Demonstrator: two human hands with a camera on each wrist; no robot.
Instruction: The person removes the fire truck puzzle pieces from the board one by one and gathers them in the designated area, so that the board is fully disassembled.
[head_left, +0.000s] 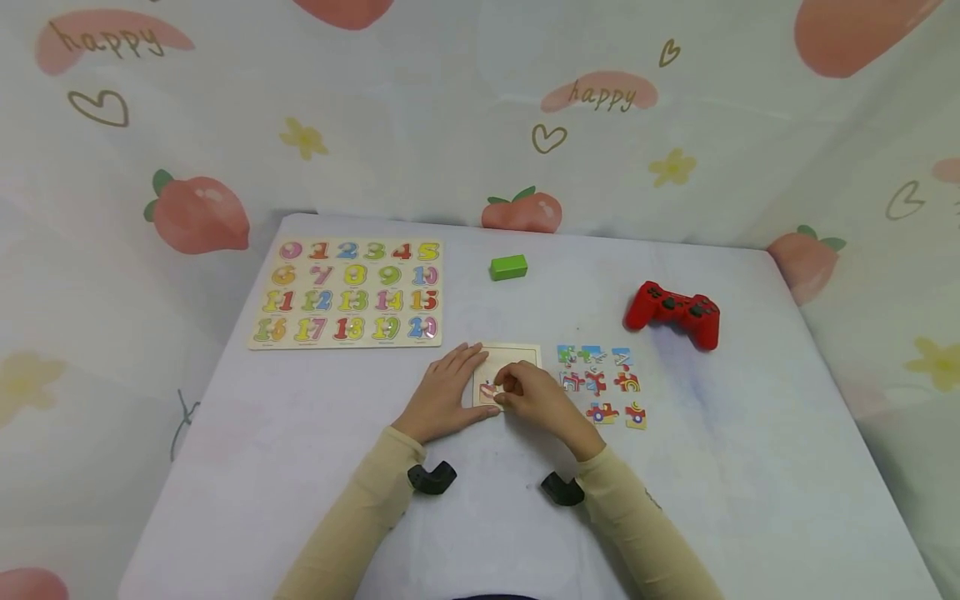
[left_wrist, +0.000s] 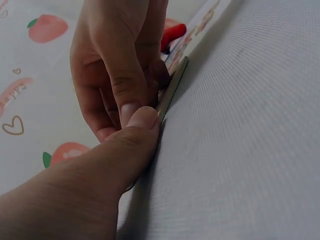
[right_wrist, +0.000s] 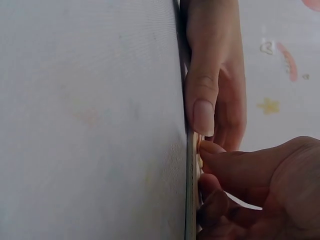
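A small square wooden puzzle tray [head_left: 510, 348] lies on the table between the hands. At its lower left corner is a jigsaw puzzle piece [head_left: 487, 393] with a reddish picture. My left hand [head_left: 442, 400] lies along the tray's left side, fingers stretched out and thumb at the near edge. The curled fingers of my right hand [head_left: 542, 402] pinch at the piece from above, hiding much of the tray. In the right wrist view, the right thumb [right_wrist: 235, 167] touches the piece at the tray's surface, close to the left thumb [right_wrist: 202, 107].
Several loose jigsaw pieces [head_left: 602, 412] lie in rows to the tray's right. Behind them is a red game controller [head_left: 673, 312]. A wooden number board [head_left: 345, 292] lies at the back left, with a green block [head_left: 508, 267] to its right. Patterned cloth hangs behind.
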